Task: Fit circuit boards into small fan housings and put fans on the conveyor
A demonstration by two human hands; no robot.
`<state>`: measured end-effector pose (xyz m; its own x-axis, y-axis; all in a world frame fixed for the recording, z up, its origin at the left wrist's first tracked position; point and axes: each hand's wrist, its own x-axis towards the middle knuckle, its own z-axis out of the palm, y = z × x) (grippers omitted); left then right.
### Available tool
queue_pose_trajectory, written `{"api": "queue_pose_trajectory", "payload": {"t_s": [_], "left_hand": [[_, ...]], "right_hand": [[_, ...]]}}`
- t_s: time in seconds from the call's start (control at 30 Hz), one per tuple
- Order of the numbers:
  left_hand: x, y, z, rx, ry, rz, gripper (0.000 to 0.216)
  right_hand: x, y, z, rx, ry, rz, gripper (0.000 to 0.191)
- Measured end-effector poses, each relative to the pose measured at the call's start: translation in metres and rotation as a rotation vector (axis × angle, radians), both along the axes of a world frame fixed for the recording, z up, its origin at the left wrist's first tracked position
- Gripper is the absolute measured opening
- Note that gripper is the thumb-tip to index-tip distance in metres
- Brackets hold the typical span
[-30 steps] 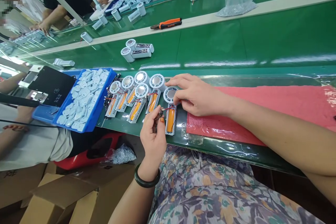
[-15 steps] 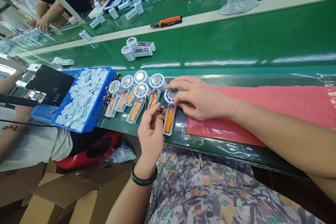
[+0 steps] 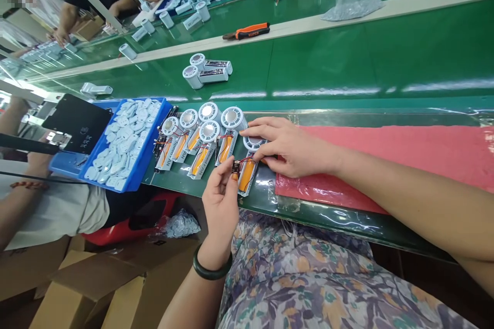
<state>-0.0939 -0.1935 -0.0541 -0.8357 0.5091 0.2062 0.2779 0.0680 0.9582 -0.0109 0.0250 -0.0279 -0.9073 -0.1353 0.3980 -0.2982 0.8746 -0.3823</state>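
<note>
Left hand pinches a board — dark, red-wired.

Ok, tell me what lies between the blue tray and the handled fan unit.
In the head view: five other fan units, dark parts beside the tray, and the left hand.

Pale blue fans with orange inserts beside a glossy green belt.
A pinkish-red mat, a bright blue tray of whitish-blue pieces, orange-and-black pliers, a blackish bangle, and clothing patterned with purple-grey, orange and green flowers.
</note>
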Motion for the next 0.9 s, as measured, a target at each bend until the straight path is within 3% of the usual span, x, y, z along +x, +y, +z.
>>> {"api": "queue_pose_trajectory", "payload": {"t_s": [0.3,0.53,0.73,0.9], "left_hand": [[0.003,0.001,-0.003,-0.006,-0.016,-0.028,0.031],[0.005,0.000,0.003,-0.087,0.283,-0.050,0.029],[0.006,-0.002,0.007,-0.129,0.399,-0.070,0.031],[0.008,-0.002,0.004,-0.105,0.328,-0.031,0.030]], "right_hand": [[0.001,-0.020,0.004,0.184,0.100,-0.147,0.027],[-0.012,-0.018,0.013,0.339,0.045,-0.155,0.022],[-0.023,-0.012,0.018,0.413,0.065,-0.058,0.020],[-0.029,-0.013,0.009,0.396,0.138,-0.001,0.026]]}}
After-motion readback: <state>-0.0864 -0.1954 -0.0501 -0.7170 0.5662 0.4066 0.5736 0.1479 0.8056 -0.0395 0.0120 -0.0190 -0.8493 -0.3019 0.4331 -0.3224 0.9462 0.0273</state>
